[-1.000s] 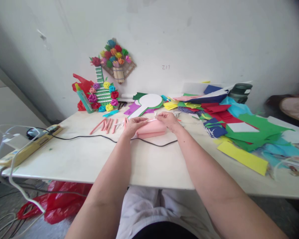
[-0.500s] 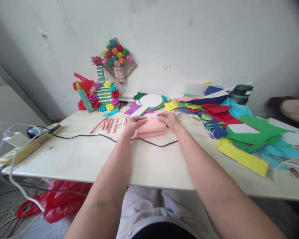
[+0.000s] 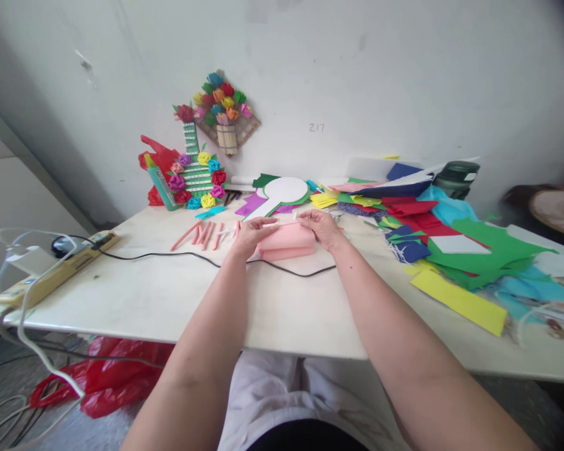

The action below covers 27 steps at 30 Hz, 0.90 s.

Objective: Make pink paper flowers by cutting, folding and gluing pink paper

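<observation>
A folded or curled sheet of pink paper [image 3: 287, 242] is held between my two hands at the middle of the table. My left hand [image 3: 256, 235] pinches its upper left edge. The upper right edge is gripped by the fingers of my right hand [image 3: 320, 227]. Several thin pink rolls [image 3: 205, 234] lie to the left of my left hand. Just behind the paper is a white round cutout with a green border [image 3: 286, 190] and a strip running down to the left.
A black cable [image 3: 160, 254] crosses the table, passing near the pink paper. A power strip [image 3: 56, 269] lies at left. A glue bottle [image 3: 161, 185] and a flower-covered guitar shape [image 3: 198, 169] stand behind. Coloured sheets [image 3: 479, 247] are piled at right, with a yellow piece [image 3: 458, 300] in front.
</observation>
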Each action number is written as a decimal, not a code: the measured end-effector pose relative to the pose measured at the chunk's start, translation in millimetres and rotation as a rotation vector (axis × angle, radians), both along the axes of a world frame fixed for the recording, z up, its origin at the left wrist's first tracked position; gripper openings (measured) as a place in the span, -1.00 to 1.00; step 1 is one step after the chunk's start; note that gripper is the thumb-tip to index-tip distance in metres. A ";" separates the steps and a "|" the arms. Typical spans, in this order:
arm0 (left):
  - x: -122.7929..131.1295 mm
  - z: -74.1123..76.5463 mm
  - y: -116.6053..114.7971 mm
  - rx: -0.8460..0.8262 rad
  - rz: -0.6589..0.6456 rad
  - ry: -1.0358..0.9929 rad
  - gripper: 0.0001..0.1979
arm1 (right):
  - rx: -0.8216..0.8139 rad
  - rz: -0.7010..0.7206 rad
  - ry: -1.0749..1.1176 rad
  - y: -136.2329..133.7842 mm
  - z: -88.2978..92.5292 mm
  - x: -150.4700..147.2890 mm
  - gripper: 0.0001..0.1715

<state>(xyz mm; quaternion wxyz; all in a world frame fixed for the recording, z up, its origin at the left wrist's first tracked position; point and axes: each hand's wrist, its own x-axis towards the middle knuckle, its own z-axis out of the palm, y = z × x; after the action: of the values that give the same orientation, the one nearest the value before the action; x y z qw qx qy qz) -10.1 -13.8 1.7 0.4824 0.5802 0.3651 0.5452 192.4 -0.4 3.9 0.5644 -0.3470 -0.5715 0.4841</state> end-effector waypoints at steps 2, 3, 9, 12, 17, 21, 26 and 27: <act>-0.1 -1.0 0.6 -0.001 0.011 0.027 -0.60 | -0.007 0.008 -0.020 -0.5 0.0 0.0 -0.63; -0.3 -1.5 0.8 0.000 0.017 0.037 -0.60 | -0.011 0.012 -0.029 -0.7 0.0 0.1 -0.62; -1.1 -2.1 1.1 0.024 0.033 0.038 -0.61 | -0.030 0.032 -0.031 -2.2 0.1 0.1 -0.62; -0.6 -1.8 1.7 0.017 0.032 0.030 -0.62 | -0.036 0.002 -0.051 -2.5 0.6 -0.6 -0.64; 0.4 -2.1 3.1 -0.016 0.014 -0.038 -0.63 | -0.024 -0.031 -0.079 -2.0 0.5 -1.9 -0.65; 0.4 -1.9 3.2 -0.031 0.038 -0.077 -0.62 | -0.013 -0.041 -0.100 -2.3 0.8 -2.9 -0.65; -0.8 -1.2 2.9 -0.026 0.024 -0.089 -0.62 | -0.013 -0.028 -0.089 -3.1 1.2 -2.8 -0.65; -1.0 -1.1 2.9 -0.024 0.021 -0.083 -0.62 | -0.004 -0.022 -0.091 -3.6 1.3 -2.4 -0.65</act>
<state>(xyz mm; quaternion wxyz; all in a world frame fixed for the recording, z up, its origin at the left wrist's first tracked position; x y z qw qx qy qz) -11.0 -10.8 0.6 0.4983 0.5475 0.3574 0.5694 190.0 -4.0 5.3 0.5425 -0.3762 -0.5917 0.4626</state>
